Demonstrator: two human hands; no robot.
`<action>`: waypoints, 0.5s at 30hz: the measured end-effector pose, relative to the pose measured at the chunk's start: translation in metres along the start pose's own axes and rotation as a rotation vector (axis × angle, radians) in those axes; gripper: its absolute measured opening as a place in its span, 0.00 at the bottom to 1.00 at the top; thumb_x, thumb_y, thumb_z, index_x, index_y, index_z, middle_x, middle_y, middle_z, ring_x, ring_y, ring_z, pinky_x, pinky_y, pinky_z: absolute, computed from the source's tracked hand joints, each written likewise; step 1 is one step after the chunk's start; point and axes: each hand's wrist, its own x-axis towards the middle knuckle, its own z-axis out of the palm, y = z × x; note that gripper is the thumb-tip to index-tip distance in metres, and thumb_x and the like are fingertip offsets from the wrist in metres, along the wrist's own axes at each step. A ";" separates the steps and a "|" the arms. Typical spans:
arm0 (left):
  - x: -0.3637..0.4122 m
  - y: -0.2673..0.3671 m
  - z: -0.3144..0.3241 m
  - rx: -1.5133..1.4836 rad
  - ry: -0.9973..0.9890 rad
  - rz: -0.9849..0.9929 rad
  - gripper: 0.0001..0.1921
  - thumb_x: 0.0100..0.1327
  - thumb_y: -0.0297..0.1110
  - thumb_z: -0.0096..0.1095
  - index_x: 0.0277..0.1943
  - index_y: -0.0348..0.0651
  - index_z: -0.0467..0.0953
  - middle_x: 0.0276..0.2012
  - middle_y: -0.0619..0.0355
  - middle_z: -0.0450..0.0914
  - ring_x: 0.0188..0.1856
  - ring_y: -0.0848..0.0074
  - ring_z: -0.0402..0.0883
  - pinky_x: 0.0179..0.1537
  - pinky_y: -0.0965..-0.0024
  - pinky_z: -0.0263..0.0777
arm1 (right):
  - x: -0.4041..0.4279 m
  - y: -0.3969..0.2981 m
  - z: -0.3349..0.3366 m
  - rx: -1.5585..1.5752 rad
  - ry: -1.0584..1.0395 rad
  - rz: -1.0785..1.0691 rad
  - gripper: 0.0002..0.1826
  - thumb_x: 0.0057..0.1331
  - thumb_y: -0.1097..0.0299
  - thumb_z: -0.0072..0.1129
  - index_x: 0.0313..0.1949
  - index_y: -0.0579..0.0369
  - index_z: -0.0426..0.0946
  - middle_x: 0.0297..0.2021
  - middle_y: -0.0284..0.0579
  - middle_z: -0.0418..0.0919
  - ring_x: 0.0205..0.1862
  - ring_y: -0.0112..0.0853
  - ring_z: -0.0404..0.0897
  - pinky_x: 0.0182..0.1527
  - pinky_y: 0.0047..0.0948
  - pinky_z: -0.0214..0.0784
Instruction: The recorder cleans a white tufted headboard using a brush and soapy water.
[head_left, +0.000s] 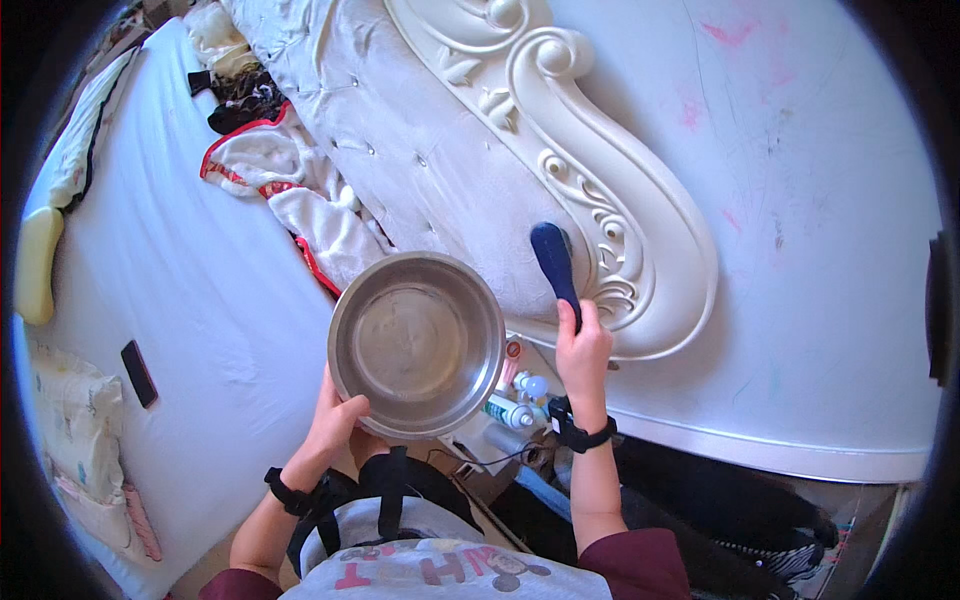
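A round stainless steel basin (416, 337) is tilted so that its inside shows, with nothing in it. My left hand (335, 420) grips its lower left rim, the thumb over the edge. My right hand (585, 349) is closed around the handle of a dark blue brush (553, 255). The brush's head lies at the tufted pale upholstery of a headboard (465, 195), beside its carved cream scroll frame (675, 247). The brush's underside is hidden. Each wrist wears a black band.
At the left a bed with a light blue sheet (202, 300) holds a phone (139, 374), a pillow (75, 427) and a white robe with red trim (322, 217). Below the headboard stand bottles and a spray can (510, 411). A marked wall (810, 225) rises at the right.
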 end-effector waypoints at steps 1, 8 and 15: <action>-0.003 0.002 0.000 0.055 0.020 -0.051 0.39 0.43 0.19 0.49 0.64 0.40 0.55 0.49 0.56 0.68 0.49 0.74 0.68 0.44 0.76 0.66 | 0.011 -0.008 0.003 -0.004 -0.018 -0.016 0.14 0.66 0.58 0.52 0.30 0.57 0.71 0.18 0.59 0.74 0.23 0.56 0.75 0.22 0.50 0.62; -0.020 0.023 0.008 0.030 0.022 -0.095 0.40 0.44 0.20 0.49 0.66 0.43 0.53 0.46 0.56 0.69 0.37 0.78 0.70 0.31 0.80 0.66 | 0.063 -0.043 0.013 -0.057 -0.069 -0.110 0.18 0.66 0.53 0.50 0.31 0.57 0.72 0.18 0.59 0.74 0.23 0.55 0.75 0.24 0.50 0.63; -0.018 0.035 -0.005 -0.076 0.021 -0.056 0.38 0.47 0.22 0.49 0.65 0.45 0.53 0.40 0.58 0.70 0.29 0.81 0.68 0.24 0.80 0.63 | 0.005 -0.015 -0.027 -0.100 0.063 -0.088 0.16 0.66 0.55 0.51 0.30 0.55 0.72 0.21 0.55 0.76 0.24 0.54 0.76 0.25 0.49 0.64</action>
